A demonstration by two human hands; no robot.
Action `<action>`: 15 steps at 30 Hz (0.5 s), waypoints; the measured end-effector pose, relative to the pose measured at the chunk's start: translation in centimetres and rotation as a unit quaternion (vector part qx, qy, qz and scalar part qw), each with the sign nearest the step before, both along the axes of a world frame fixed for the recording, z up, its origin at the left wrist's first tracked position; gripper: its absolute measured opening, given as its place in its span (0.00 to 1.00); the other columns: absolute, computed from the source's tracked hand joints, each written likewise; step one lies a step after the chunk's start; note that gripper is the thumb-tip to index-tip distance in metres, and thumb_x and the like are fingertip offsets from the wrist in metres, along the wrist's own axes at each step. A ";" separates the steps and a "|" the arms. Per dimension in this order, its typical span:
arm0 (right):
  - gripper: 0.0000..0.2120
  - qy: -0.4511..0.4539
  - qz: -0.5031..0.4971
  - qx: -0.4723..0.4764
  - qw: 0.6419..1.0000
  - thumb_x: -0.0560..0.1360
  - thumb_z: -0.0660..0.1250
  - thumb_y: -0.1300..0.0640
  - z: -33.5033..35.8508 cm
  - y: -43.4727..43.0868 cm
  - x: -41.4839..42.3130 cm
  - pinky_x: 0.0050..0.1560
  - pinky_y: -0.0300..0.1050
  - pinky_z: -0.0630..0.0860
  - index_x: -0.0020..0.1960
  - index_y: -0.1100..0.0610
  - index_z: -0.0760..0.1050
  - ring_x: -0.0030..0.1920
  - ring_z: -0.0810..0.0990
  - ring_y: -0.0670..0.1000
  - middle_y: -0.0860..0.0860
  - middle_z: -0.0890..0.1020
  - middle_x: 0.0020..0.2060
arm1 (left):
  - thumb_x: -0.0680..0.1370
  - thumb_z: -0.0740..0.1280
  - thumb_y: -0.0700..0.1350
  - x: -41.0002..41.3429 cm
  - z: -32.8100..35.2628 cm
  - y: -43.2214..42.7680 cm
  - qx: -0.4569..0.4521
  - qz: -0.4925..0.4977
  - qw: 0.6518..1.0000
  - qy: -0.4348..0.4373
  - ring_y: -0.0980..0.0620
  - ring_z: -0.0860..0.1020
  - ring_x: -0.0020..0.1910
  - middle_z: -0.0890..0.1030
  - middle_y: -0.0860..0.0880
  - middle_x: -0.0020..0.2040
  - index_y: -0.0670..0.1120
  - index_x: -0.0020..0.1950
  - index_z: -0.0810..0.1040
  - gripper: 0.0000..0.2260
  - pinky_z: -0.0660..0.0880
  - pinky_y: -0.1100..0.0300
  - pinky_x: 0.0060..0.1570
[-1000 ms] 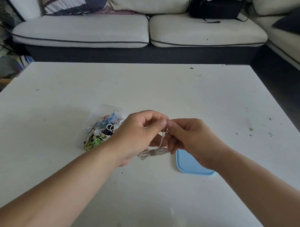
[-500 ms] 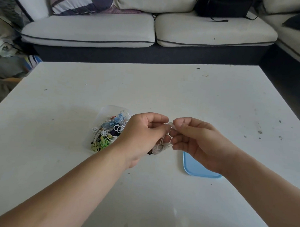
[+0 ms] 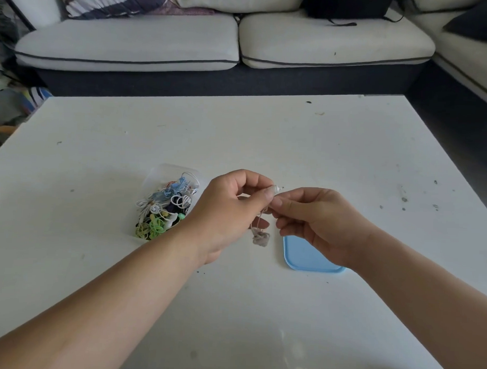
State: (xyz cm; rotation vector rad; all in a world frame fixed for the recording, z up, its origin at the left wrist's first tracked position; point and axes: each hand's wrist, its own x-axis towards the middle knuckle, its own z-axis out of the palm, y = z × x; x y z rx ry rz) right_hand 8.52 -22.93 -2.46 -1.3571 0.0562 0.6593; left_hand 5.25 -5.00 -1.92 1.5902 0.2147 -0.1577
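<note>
1. Bunched against the fingers earlier, the cord (image 3: pixel 260 238) now dangles. Left hand (image 3: pixel 230 211) and right hand (image 3: pixel 318 223) pinch it at its white tip (image 3: pixel 275 188), above the bench (image 3: pixel 266 135).
2. Best to hold the tip steady and tease the loops out gently.
3. Tub (image 3: pixel 154 178) sits left, lid (image 3: pixel 303 258) lies beneath the right hand; neither obstructs.

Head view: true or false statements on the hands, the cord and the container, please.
1. Both the left hand and the right hand pinch the beige cord. True.
2. The blue lid is on the clear container. False: it lies flat on the table, apart from the container, partly under the right hand.
3. The container holds a tangle of coloured cords. True.
4. The beige cord's bundled end lies in the container. False: it hangs below the fingers.
</note>
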 end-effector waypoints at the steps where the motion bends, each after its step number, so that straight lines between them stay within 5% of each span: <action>1: 0.10 0.001 0.001 0.005 1.000 0.71 0.76 0.61 0.1 -0.2 -0.1 0.40 0.43 0.82 0.49 0.66 0.83 0.37 0.82 0.52 0.60 0.84 0.42 | 0.80 0.73 0.42 0.1 0.0 -0.2 0.015 0.005 1.000 -0.003 0.49 0.85 0.44 0.87 0.45 0.47 0.46 0.53 0.84 0.03 0.82 0.56 0.42; 7: 0.08 0.024 -0.044 -0.017 0.999 0.78 0.71 0.61 1.2 -2.8 0.0 0.39 0.48 0.82 0.54 0.66 0.82 0.37 0.83 0.56 0.61 0.85 0.42 | 0.81 0.72 0.43 0.5 0.6 -2.3 0.059 0.005 0.998 -0.001 0.50 0.79 0.32 0.85 0.42 0.42 0.46 0.52 0.82 0.01 0.77 0.53 0.36; 11: 0.05 -0.050 -0.189 -0.183 0.963 0.78 0.69 0.61 -0.3 -6.2 1.0 0.35 0.47 0.78 0.49 0.62 0.82 0.31 0.79 0.53 0.57 0.83 0.36 | 0.81 0.71 0.42 0.8 0.2 -3.8 0.058 -0.001 0.998 0.023 0.50 0.78 0.32 0.85 0.46 0.38 0.45 0.52 0.81 0.02 0.77 0.56 0.33; 15: 0.06 -0.073 -0.218 -0.290 0.929 0.76 0.66 0.63 -3.2 -8.7 2.4 0.35 0.45 0.81 0.47 0.61 0.81 0.31 0.80 0.50 0.55 0.83 0.38 | 0.81 0.72 0.41 1.1 -0.8 -5.1 0.045 -0.013 0.998 0.041 0.50 0.79 0.35 0.86 0.46 0.40 0.44 0.54 0.81 0.03 0.75 0.57 0.36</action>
